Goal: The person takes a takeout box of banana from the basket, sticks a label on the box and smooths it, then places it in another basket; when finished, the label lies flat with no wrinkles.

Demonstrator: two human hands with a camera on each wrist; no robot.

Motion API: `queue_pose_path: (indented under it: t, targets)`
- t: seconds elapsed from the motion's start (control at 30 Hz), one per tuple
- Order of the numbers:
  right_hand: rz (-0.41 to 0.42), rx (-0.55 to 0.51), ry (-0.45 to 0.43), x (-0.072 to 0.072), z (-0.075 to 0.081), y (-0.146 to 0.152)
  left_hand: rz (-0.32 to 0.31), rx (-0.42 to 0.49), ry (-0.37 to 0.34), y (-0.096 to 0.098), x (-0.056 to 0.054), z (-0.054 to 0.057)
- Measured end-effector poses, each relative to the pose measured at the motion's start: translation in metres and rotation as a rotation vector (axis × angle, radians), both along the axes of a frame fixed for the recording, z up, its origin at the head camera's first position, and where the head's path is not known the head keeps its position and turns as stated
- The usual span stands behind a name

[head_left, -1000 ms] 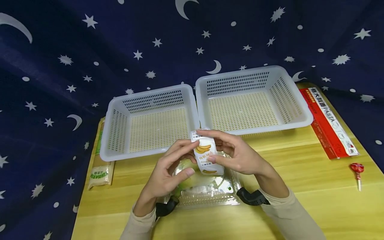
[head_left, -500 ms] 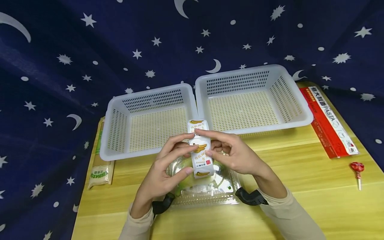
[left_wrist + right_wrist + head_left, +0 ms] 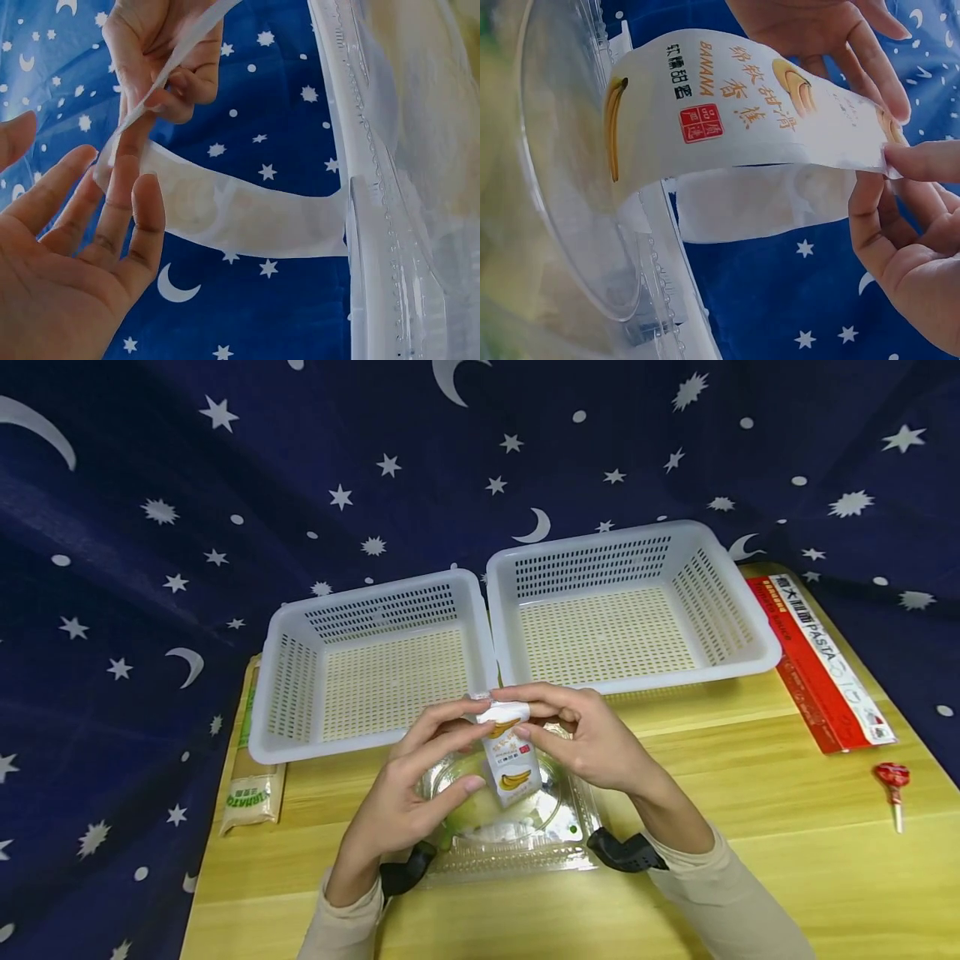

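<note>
A white strip of banana labels [image 3: 512, 768] is bent into a loop above a clear plastic clamshell container [image 3: 517, 856] with something pale green under its lid. My right hand [image 3: 592, 743] pinches the strip between thumb and fingers, plainest in the right wrist view, where banana pictures and print [image 3: 731, 105] face the camera. In the left wrist view, the strip's plain back [image 3: 247, 214] shows. My left hand [image 3: 416, 781] touches the strip's left side with long, nearly straight fingers, its thumb held apart. The strip's far part, behind the fingers, is hidden in the head view.
Two white slotted baskets [image 3: 375, 745] [image 3: 637, 681] stand side by side behind the hands. At the right lie a red pasta box [image 3: 817, 677] and a red lollipop [image 3: 892, 777]. A bag [image 3: 255, 789] with green print lies by the left basket. A starry cloth hangs behind.
The strip has shifted between the fingers: its raised top part came up, then dropped back, and its printed face now tilts differently. Both hands stay in nearly the same place.
</note>
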State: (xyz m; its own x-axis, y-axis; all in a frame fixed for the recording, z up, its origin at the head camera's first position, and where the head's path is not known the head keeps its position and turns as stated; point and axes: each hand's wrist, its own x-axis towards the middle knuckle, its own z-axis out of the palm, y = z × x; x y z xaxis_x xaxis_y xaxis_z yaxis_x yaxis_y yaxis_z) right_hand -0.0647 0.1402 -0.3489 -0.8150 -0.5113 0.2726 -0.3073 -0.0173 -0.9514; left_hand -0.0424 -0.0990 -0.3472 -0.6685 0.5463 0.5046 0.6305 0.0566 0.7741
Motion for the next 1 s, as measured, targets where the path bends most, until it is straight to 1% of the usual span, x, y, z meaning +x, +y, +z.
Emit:
queue_pose_path:
  t: [0.07,0.23,0.43,0.53,0.63,0.73,0.9,1.0]
  targets:
    - [-0.005,0.013,-0.007,-0.0002,0.0003,-0.0002,-0.001,-0.004,-0.007,0.0005,0.0002,0.0000]
    - [-0.017,0.051,0.020,-0.0012,-0.0003,-0.0001,-0.001,-0.007,0.009,0.0010,-0.0004,0.0001]
    - [0.003,0.027,0.016,-0.0018,-0.0026,-0.0004,0.029,-0.016,0.003,-0.0004,-0.0022,-0.0012]
    - [0.010,0.030,0.015,-0.0022,-0.0027,-0.0004,0.053,-0.024,0.030,-0.0012,-0.0030,-0.0014]
    - [0.010,0.042,0.021,-0.0024,-0.0015,-0.0003,0.066,-0.008,0.061,-0.0022,-0.0034,-0.0018]
    - [0.011,0.046,0.035,-0.0031,-0.0008,-0.0004,0.054,0.026,0.071,-0.0032,-0.0039,-0.0026]
    - [0.017,0.038,0.046,-0.0044,-0.0015,-0.0003,-0.005,0.086,0.062,-0.0038,-0.0060,-0.0036]
    - [0.021,0.033,0.046,-0.0049,-0.0024,-0.0001,-0.027,0.107,0.060,-0.0036,-0.0066,-0.0033]
